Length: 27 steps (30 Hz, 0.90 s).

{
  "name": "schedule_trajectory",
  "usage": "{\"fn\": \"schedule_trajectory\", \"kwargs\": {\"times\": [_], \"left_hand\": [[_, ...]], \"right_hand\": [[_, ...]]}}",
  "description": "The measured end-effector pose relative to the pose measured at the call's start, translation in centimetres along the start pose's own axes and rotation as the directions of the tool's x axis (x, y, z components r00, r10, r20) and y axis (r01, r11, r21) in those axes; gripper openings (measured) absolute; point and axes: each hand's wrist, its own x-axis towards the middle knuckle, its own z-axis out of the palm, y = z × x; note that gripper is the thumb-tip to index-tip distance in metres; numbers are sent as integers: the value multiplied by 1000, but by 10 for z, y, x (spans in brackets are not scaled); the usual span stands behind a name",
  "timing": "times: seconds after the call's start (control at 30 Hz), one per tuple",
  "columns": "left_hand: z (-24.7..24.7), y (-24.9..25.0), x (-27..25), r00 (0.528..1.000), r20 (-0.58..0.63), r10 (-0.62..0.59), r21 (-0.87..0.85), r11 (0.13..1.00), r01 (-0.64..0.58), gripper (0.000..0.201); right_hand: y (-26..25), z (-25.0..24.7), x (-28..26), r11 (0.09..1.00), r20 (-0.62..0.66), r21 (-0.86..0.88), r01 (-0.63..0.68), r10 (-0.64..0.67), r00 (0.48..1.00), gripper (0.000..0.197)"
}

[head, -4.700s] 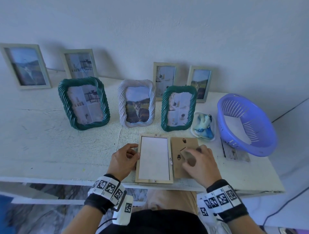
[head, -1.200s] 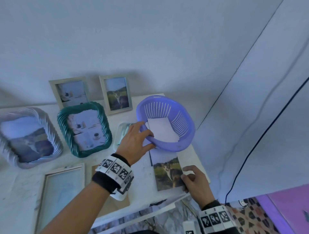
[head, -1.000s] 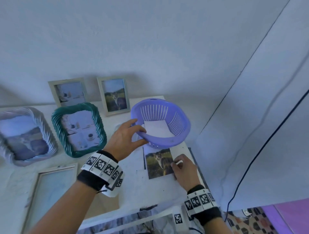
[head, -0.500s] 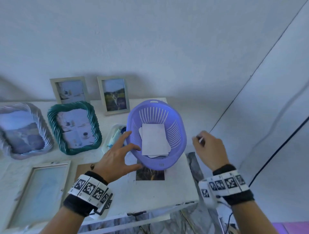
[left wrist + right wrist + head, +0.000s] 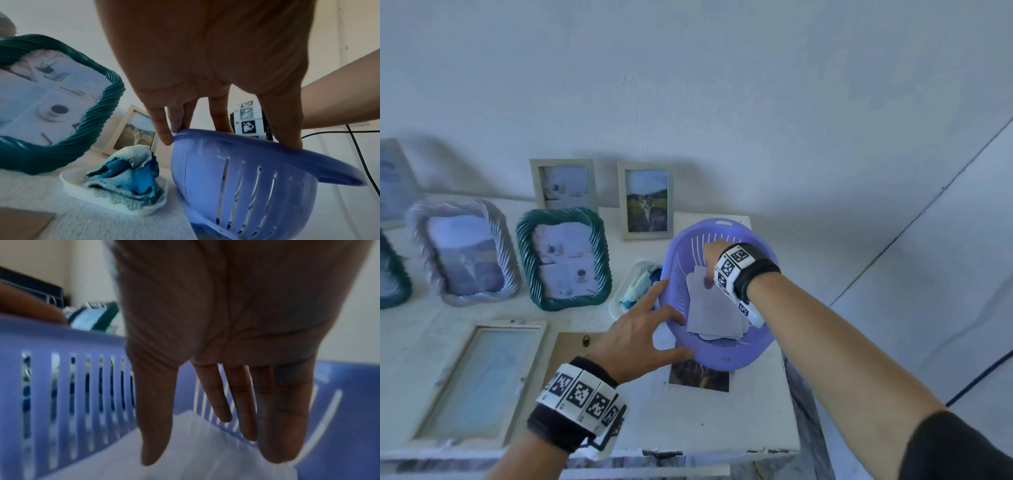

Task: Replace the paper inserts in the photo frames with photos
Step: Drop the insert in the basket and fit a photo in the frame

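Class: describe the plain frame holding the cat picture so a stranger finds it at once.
On the white table, look along the back wall. Beside the purple basket stands a plain pale frame. Unlike its plain neighbour, it shows a cat on grass.

right grip (image 5: 711,254) inside purple basket (image 5: 724,362)

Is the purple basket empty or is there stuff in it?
Not empty: the basket holds white paper sheets, with the right hand inside it.
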Motion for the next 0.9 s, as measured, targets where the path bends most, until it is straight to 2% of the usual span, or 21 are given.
{"fn": "schedule_trajectory", "kwargs": {"times": [0.1,0.17,0.2,0.27,0.37,0.4,0.5,0.67,0.7,0.77,0.83,0.9], "left_hand": [[0,0,0,1000,3,2,-7,1000,-2,45],[0,-1,0,1000,5,0,-9,1000,0,45],[0,-2,0,1000,5,-2,-8,1000,2,46],[1,-3,0,1000,9,-7,-8,1000,7,46],[2,-4,0,1000,9,-6,-11,1000,6,46],[2,-3,0,1000,9,-5,-9,1000,5,46],[1,-1,1,1000,12,-9,0,1000,9,46],[1,-1,1,1000,14,-10,11,1000,10,52],[2,-2,1,1000,11,-3,11,1000,3,55],[2,-6,1,1000,-10,11,-20,1000,-11,63],[-2,-13,-1,994,-96,43,-107,993,-53,71],[-12,-18,-3,979,-196,59,-175,980,-94,66]], "right_hand": [[0,7,2,991,143,-125,41,-23,989,31],[1,3,-4,988,178,-146,53,-27,984,20],[1,4,-4,987,162,-152,51,-26,986,17],[1,6,-3,990,104,-140,18,-3,995,23],[1,13,7,997,-21,-56,-61,60,998,58],[1,12,8,997,-38,-31,-65,64,997,58],[2,5,10,996,-59,13,-89,90,994,34],[7,5,7,994,-129,31,-109,112,985,9],[8,1,4,992,-141,28,-126,129,982,8],[8,-8,-1,989,-153,37,-143,147,977,21],[9,-25,-14,983,-157,106,-148,163,974,32],[9,-47,-33,979,-202,158,-127,158,966,33]]}}
